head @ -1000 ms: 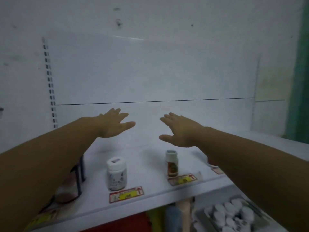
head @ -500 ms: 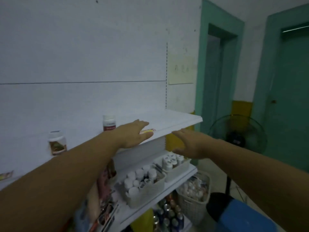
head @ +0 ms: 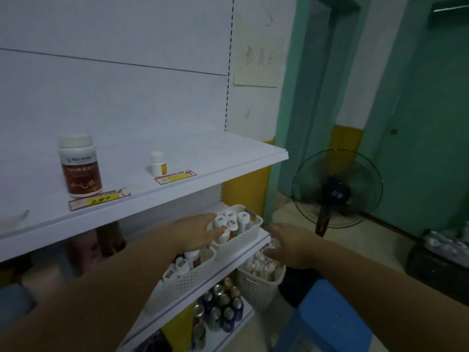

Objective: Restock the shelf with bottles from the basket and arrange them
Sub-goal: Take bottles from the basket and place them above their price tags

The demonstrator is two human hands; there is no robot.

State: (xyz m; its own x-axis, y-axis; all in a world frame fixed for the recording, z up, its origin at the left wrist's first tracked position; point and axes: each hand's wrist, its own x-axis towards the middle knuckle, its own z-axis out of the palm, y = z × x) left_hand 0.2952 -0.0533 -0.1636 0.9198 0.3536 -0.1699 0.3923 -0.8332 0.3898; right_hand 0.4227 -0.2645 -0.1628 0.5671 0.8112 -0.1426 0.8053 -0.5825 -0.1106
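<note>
Progress looks slight to us; the top shelf (head: 215, 158) carries only a large red-labelled bottle (head: 79, 166) and a small bottle (head: 157, 163), well apart, each behind a price tag (head: 175, 177), with bare board between and beyond them; nearly all the filling and lining up is left, we judge. Below, a small white basket (head: 245, 237) is packed with upright white-capped bottles (head: 230, 219); a longer basket (head: 189, 282) beside it holds more; a third basket (head: 256, 285) on the floor is full of items too blurred to name. Our left hand (head: 198, 231) lies flat, fingers straight and together, tips at the caps, pinching nothing; our right hand (head: 291, 242) hovers relaxed and empty just beside the small basket's end.
</note>
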